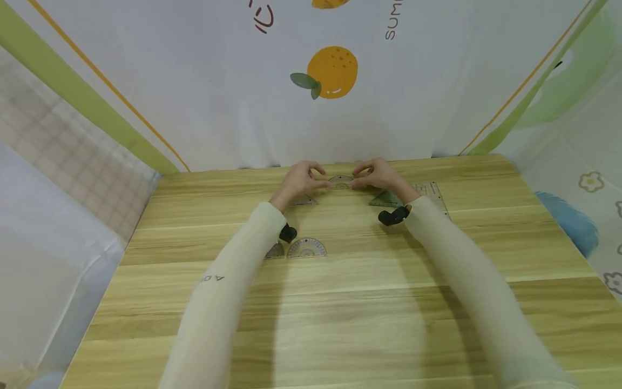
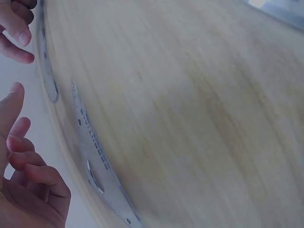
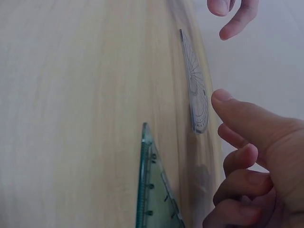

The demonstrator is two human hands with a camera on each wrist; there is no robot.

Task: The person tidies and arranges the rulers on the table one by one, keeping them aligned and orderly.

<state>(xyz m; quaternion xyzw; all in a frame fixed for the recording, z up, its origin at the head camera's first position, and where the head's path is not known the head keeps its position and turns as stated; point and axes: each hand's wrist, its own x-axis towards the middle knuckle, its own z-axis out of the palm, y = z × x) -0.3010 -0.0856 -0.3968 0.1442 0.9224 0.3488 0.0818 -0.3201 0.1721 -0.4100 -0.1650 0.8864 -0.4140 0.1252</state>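
A small clear protractor [image 1: 340, 182] lies near the table's far edge, between both hands. My left hand [image 1: 300, 181] is at its left end and my right hand [image 1: 379, 175] at its right end, thumbs and forefingers spread. In the right wrist view a gap shows between the thumb [image 3: 223, 96] and the protractor [image 3: 194, 88]. The other fingers are loosely bent and hold nothing. A clear set square [image 2: 99, 156] is below the left hand, partly hidden by it in the head view. Under the right wrist sits a green set square [image 1: 386, 199].
Two more protractors lie nearer me: one in plain sight [image 1: 307, 248], a darker one [image 1: 276, 250] partly behind the left sleeve. A clear rectangular template [image 1: 432, 190] is right of the green set square, partly covered by the right arm. A white printed cloth [image 1: 218, 108] hangs behind the table.
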